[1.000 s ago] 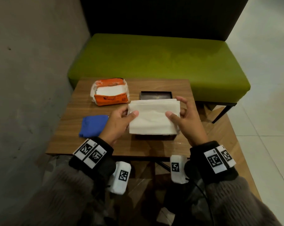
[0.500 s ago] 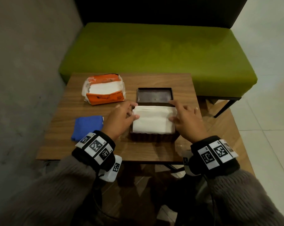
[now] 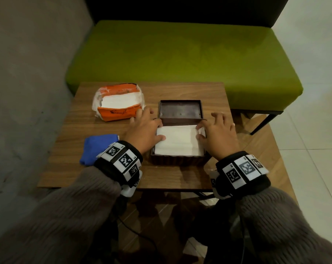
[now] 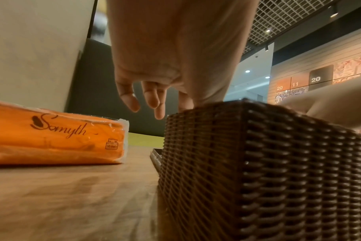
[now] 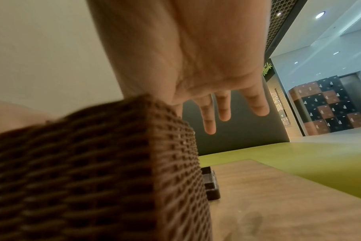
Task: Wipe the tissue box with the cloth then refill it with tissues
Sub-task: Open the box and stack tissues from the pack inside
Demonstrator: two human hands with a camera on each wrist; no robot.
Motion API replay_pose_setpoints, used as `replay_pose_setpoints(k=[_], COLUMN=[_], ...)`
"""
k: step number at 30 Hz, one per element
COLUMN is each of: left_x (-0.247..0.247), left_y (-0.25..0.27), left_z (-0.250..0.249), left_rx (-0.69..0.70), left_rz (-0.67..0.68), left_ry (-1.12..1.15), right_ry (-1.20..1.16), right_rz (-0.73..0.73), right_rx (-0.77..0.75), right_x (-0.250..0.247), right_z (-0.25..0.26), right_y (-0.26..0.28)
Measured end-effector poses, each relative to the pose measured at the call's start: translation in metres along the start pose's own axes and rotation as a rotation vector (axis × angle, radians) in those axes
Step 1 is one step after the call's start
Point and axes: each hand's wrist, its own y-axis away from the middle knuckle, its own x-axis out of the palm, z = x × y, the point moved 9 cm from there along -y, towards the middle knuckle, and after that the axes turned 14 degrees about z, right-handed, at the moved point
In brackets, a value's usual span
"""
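Note:
A dark woven tissue box (image 3: 178, 161) stands open near the table's front, with a white tissue stack (image 3: 177, 141) lying inside it. My left hand (image 3: 144, 128) is at the box's left edge, its thumb resting on the stack and its fingers (image 4: 153, 99) hanging loose beyond the box (image 4: 258, 171). At the right edge my right hand (image 3: 217, 133) touches the stack with thumb and forefinger. Its other fingers (image 5: 224, 108) are spread free past the box (image 5: 93, 171). The box's lid (image 3: 180, 109) lies upturned just behind. A blue cloth (image 3: 98, 147) lies left of the box.
An orange tissue pack (image 3: 119, 102), torn open with white tissues showing, sits at the back left of the wooden table (image 3: 180, 178). A green bench (image 3: 180, 54) stands behind the table. A grey wall runs along the left and tiled floor lies to the right.
The tissue stack, held above the box a second ago, has gone down into it. Both hands have loosened from its sides and now rest on it with fingers spread.

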Motion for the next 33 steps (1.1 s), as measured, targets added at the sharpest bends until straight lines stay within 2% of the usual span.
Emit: replay_pose_setpoints(k=[6,9,13,16,19,22,25,27,29,33], left_x=[0.002,0.002,-0.010,-0.006,-0.012,-0.031,-0.062,-0.075,-0.075,-0.053], left_y=[-0.009,-0.011,-0.008,-0.007,0.000,0.009,0.011,0.002,-0.015,-0.055], left_z=[-0.001,-0.005,-0.004,0.000,0.005,0.030,0.077,0.112,0.137,0.142], left_rx=[0.001,0.022,0.019,0.009,0.023,0.013,-0.037,-0.085,-0.114,-0.077], left_rz=[0.059,0.009,-0.131,-0.084,-0.068,-0.102,-0.237,-0.279,-0.206,0.096], left_ry=[0.001,-0.012,0.019,0.053,0.129,0.293,0.363,0.356,0.337,0.175], right_ry=[-0.018,-0.021,-0.056,-0.045,-0.028,-0.024,0.046,0.133,0.168,0.111], right_rz=[-0.014,-0.028,-0.145,-0.129,-0.103,0.035,0.346,0.474,0.514,0.476], right_rx=[0.033,0.017,0.013,0.033,-0.104,-0.331,-0.320,-0.283,-0.274,-0.274], right_x=[0.000,0.002,-0.007,-0.002,0.001,0.012,0.048,0.064,0.069,0.065], right_z=[-0.002,0.001,0.001,0.003,0.026,0.060,0.070,0.069,0.070,0.075], right_y=[-0.014,-0.018,-0.015,-0.010,0.005,0.027,0.035,0.035,0.033,0.035])
